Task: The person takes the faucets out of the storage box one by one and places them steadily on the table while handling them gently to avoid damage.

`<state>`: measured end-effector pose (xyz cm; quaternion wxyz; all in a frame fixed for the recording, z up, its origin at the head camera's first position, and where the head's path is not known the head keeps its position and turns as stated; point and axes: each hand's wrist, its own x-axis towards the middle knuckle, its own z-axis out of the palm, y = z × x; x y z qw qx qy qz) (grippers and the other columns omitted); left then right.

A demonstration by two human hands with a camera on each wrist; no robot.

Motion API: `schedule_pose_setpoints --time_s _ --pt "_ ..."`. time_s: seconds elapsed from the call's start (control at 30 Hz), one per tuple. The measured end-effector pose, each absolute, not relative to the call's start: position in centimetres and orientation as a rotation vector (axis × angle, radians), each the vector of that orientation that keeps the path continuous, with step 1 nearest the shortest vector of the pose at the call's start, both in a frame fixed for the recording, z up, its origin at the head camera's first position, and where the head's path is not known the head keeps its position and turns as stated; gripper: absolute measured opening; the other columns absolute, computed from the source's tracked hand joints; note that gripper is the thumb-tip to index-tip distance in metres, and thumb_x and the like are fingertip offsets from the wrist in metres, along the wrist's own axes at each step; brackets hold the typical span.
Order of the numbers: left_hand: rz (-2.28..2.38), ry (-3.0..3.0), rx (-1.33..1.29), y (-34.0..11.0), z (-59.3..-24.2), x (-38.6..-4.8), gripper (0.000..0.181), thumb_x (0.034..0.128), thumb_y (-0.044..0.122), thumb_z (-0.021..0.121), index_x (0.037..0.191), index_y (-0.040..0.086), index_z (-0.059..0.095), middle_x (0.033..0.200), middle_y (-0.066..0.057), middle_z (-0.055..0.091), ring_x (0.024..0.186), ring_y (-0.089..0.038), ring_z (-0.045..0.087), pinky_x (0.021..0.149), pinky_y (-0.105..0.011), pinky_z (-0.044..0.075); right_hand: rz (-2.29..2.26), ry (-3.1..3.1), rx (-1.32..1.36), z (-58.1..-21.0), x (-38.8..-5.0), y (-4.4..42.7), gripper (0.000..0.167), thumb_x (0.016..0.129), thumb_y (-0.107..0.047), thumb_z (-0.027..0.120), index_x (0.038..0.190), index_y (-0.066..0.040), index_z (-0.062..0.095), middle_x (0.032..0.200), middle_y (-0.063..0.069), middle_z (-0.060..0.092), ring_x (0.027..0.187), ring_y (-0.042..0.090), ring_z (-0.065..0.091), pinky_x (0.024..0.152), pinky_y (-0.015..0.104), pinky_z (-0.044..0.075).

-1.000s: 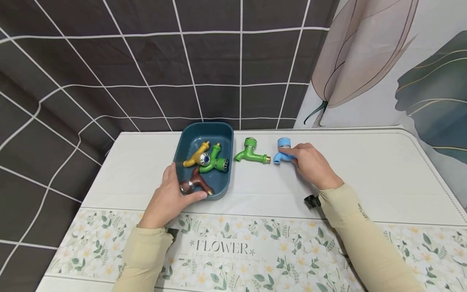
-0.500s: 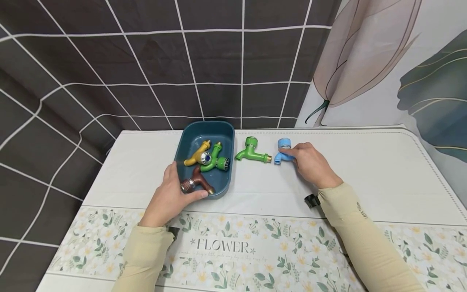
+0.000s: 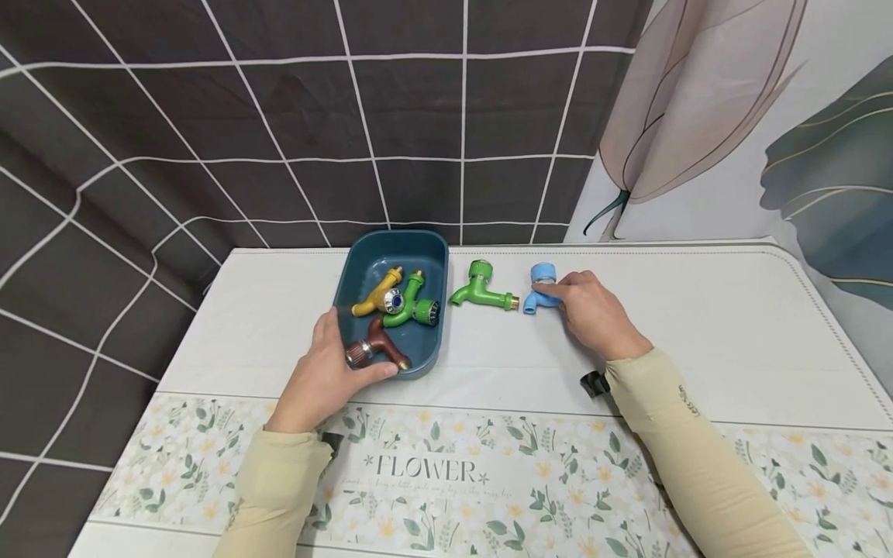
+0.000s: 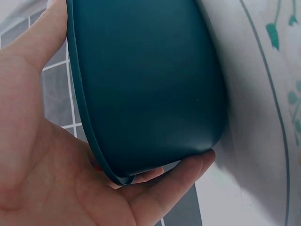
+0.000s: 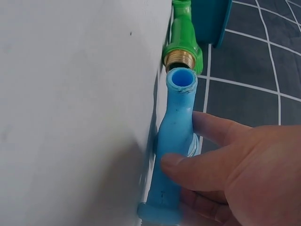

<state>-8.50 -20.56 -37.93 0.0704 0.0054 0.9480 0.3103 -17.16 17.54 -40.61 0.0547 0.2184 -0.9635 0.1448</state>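
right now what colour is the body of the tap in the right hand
Light blue; the tap body shows best in the right wrist view.

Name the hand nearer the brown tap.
Left. The left hand holds the basin at its near-left corner, beside the brown tap; the right hand pinches the blue tap, outside the basin, farther right.

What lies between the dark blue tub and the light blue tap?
A green tap lies on the table between the tub and the light blue tap, as the head view shows.
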Motion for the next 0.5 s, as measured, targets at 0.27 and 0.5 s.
schedule_pose_setpoints --time_s 0.27,0.5 --pt "0.932 2.849 0.012 -20.58 -37.92 -8.5 0.128 0.0779 0.06 0.08 0.16 0.0 0.002 0.164 -0.02 0.013 0.128 -0.048 0.05 0.101 -0.059 0.044 0.444 -2.927 0.649 -40.63 -17.15 17.43 0.045 0.093 0.015 0.05 0.125 -0.006 0.072 0.106 0.029 0.065 0.111 0.046 0.055 0.087 0.056 0.05" --pt "0.935 2.842 0.007 -20.58 -37.88 -8.51 0.128 0.0781 0.059 0.08 0.16 -0.001 0.002 0.164 -0.02 0.012 0.129 -0.048 0.049 0.102 -0.059 0.043 0.454 -2.921 0.65 -40.65 -17.07 17.42 0.043 0.093 0.015 0.051 0.124 -0.006 0.072 0.106 0.029 0.066 0.112 0.046 0.055 0.09 0.057 0.049"
